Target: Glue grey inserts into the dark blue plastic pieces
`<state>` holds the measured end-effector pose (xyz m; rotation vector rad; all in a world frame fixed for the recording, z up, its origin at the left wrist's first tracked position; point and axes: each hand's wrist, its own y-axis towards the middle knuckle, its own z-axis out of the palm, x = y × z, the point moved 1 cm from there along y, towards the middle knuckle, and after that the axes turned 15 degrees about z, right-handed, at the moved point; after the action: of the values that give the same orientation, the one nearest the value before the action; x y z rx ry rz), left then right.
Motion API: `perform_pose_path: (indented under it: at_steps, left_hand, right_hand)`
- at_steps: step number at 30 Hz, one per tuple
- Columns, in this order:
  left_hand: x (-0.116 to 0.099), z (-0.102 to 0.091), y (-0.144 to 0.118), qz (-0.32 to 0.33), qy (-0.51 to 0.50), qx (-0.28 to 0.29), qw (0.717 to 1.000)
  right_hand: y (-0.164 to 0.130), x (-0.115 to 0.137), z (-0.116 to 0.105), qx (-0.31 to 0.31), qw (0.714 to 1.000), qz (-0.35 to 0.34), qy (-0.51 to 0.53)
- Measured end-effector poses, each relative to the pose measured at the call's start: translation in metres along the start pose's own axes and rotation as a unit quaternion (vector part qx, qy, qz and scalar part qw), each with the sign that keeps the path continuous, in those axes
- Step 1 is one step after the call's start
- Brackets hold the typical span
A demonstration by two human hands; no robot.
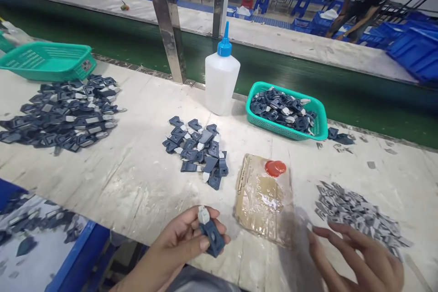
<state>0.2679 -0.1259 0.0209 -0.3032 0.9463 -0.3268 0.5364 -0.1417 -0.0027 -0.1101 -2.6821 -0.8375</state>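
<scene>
Left hand [181, 244] pinching a dark blue clip [211, 233] at lower centre of the frame; right hand [362, 260] open beside the grey parts [359, 214].

The left grip is closed, thumb and fingers, on the clip, whose long axis runs from upper left to lower right, with its pale tab end uppermost. The right hand, at lower right, holds nothing; its fingers are spread, with the fingertips at the near edge of the grey pile, so it is the nearer hand to those parts. The clip is matt slate-blue plastic, flat-bodied, like those heaped at mid-worktop [112, 178].
</scene>
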Motion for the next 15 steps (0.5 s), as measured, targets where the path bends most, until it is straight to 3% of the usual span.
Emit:
perform_pose_path:
  at_steps: [5, 15]
  left_hand:
    - [0.002, -0.008, -0.001, -0.012, 0.021, -0.031, 0.999]
    - [0.006, -0.020, -0.001, -0.024, 0.031, -0.058, 0.998]
  right_hand:
    - [0.026, 0.035, 0.017, 0.033, 0.998, -0.047, 0.014]
    - [0.042, 0.036, 0.029, 0.088, 0.989, -0.113, -0.040]
